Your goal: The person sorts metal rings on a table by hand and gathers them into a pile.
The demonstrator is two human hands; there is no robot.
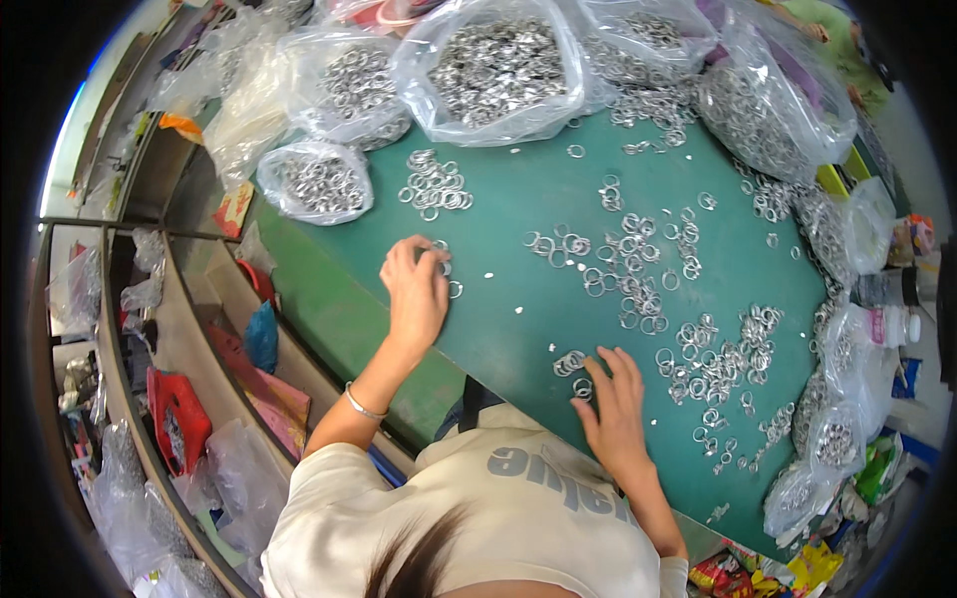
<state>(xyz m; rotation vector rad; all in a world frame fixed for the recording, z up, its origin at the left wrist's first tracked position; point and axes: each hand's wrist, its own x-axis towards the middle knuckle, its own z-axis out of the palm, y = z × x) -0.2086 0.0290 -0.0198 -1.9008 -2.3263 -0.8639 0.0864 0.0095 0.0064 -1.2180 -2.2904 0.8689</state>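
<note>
My left hand is at the table's left edge, its fingers bent together over a few silver metal rings. One ring lies loose just beside the fingertips. Near the front edge is my right hand, its fingers stretched and thumb apart, next to a short overlapping row of rings. Beyond my left hand lies a small heap of rings. Larger scattered clusters of rings cover the middle and right of the green table.
Clear plastic bags full of rings line the far edge, and more bags stand along the right. A small open bag sits at the far left corner. Shelving with a red bin stands left. White scraps dot the table.
</note>
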